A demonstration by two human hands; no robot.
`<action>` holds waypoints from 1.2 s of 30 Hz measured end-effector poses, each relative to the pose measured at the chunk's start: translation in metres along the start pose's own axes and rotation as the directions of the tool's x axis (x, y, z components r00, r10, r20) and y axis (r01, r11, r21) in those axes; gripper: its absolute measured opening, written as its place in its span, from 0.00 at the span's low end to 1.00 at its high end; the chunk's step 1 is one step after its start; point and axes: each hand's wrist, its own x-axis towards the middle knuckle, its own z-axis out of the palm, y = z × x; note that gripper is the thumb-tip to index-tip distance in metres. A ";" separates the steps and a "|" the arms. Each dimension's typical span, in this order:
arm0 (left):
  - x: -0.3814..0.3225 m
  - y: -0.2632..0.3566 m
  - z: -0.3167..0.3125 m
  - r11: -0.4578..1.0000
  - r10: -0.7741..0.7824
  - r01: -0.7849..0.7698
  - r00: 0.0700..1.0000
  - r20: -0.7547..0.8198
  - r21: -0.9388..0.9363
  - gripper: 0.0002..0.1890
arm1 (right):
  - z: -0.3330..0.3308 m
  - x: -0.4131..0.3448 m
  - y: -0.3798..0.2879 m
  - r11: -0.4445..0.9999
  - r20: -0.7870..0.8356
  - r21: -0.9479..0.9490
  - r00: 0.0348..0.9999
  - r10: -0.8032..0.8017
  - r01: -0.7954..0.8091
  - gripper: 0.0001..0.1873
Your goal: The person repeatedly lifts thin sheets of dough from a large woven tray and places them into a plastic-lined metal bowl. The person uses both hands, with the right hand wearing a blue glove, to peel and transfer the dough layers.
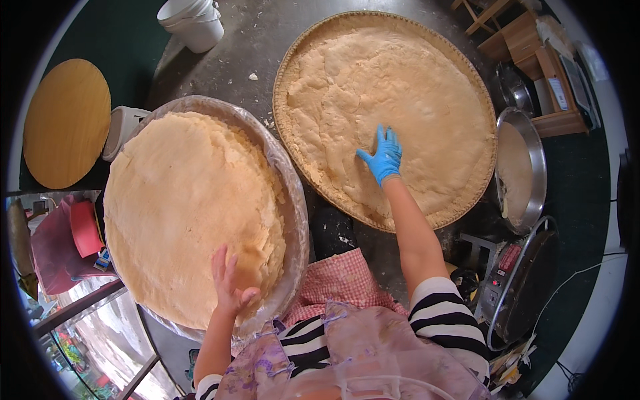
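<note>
My right hand [385,154], in a blue glove, lies palm down with its fingers spread on a broad layer of pale thin flatbread [425,120]. That layer fills a large round woven tray [286,125] with a braided rim. Over the near right part of a tall stack of similar thin flatbreads [185,210] is my bare left hand [231,285], fingers apart and holding nothing. Whether it touches the stack I cannot tell. The stack sits in a wide basin [296,215] lined with clear plastic, its right side showing ragged layered edges.
At right stand a steel basin of pale batter [515,170] and a round electric griddle [530,285] with a lit red lamp. White buckets [195,25] stand on the far floor, with a round wooden board [67,124] at left. Wooden furniture [550,85] occupies the far right.
</note>
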 end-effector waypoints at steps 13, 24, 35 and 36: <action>0.065 0.043 0.018 0.993 -0.066 0.059 0.995 -0.069 -0.106 0.39 | 0.020 0.080 0.126 0.566 0.262 0.776 0.958 0.114 -0.280 0.13; 0.175 0.077 0.042 0.916 0.040 -0.043 0.999 -0.016 -0.399 0.25 | -0.249 0.175 0.199 -0.098 0.253 0.965 0.965 0.077 -0.245 0.19; 0.446 0.133 -0.046 0.811 0.083 -0.388 0.816 -0.572 -0.437 0.43 | -0.476 0.119 0.108 0.544 -0.395 0.740 0.910 -0.126 0.396 0.19; 0.460 0.135 -0.065 0.776 0.199 -0.530 0.719 -0.666 -0.341 0.43 | -0.484 0.111 0.104 0.545 -0.393 0.742 0.912 -0.119 0.391 0.19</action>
